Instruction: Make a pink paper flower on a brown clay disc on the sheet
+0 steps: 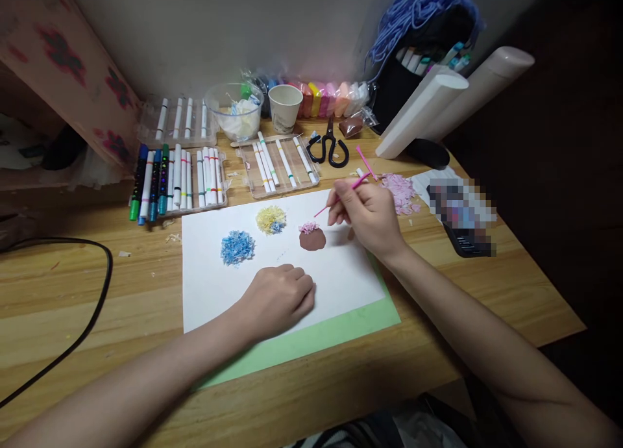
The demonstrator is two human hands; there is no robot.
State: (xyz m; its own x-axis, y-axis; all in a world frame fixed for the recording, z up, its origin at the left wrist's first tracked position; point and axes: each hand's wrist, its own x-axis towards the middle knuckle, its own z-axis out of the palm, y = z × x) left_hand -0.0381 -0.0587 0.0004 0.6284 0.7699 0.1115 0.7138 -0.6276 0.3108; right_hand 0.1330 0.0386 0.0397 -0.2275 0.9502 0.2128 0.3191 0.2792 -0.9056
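My right hand [365, 214] pinches a thin pink clay modelling tool [321, 210], its tip pointing down just above the brown clay patch [312, 239]. Small pink flakes [308, 227] cover the top edge of that patch. My left hand [285, 297] rests in a loose fist on the white paper [209, 305], below the patch, and nothing shows in it. Left of the brown clay, a yellow crumbly clump [268, 219] with a bit of blue and a larger blue crumbly clump [237, 247] sit on the paper. Under the paper lies a green sheet [341, 331].
A pile of pink flakes [399, 192] and another pink tool [366, 161] lie beyond my right hand. Behind the paper are marker trays [277, 165], black scissors [329, 150], a paper cup [285, 108] and a clear bowl [235, 117]. A black phone [470, 240] lies right; a cable [104, 292] curves left.
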